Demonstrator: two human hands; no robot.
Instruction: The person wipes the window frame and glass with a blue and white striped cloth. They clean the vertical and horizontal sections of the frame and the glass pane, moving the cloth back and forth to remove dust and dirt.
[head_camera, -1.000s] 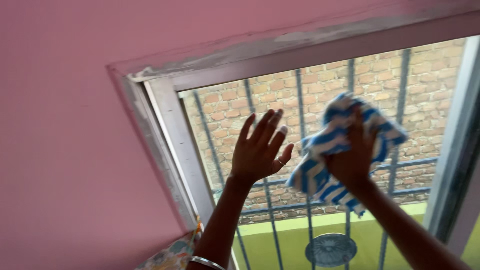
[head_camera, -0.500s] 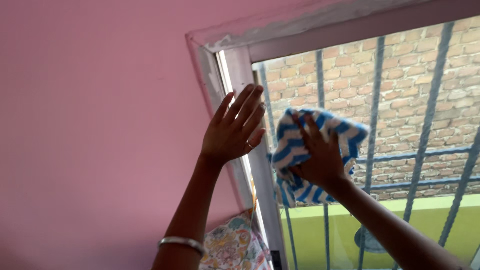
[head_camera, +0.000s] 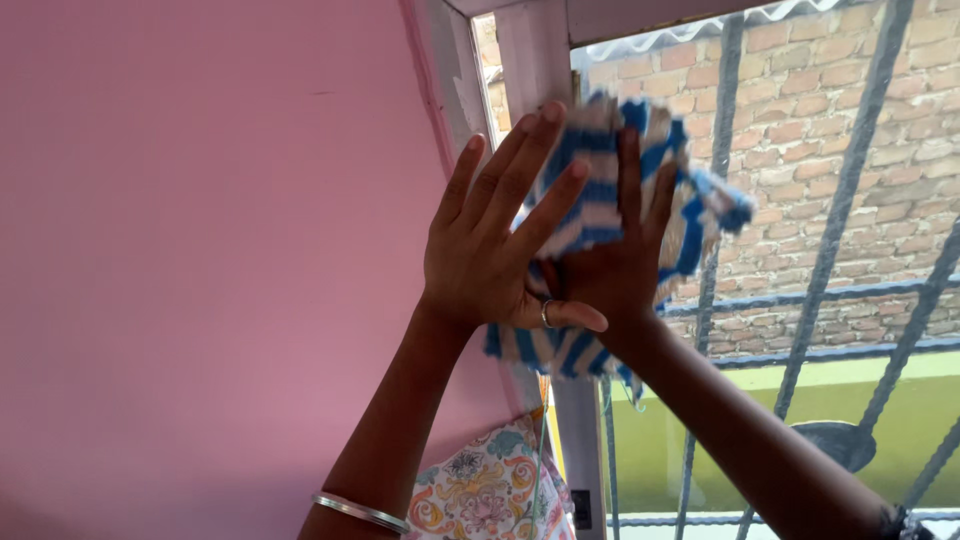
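Pink wall (head_camera: 200, 250) — two hands (head_camera: 490, 240), one striped cloth (head_camera: 600, 200).

You have no packages, labels, signs or screens in view.
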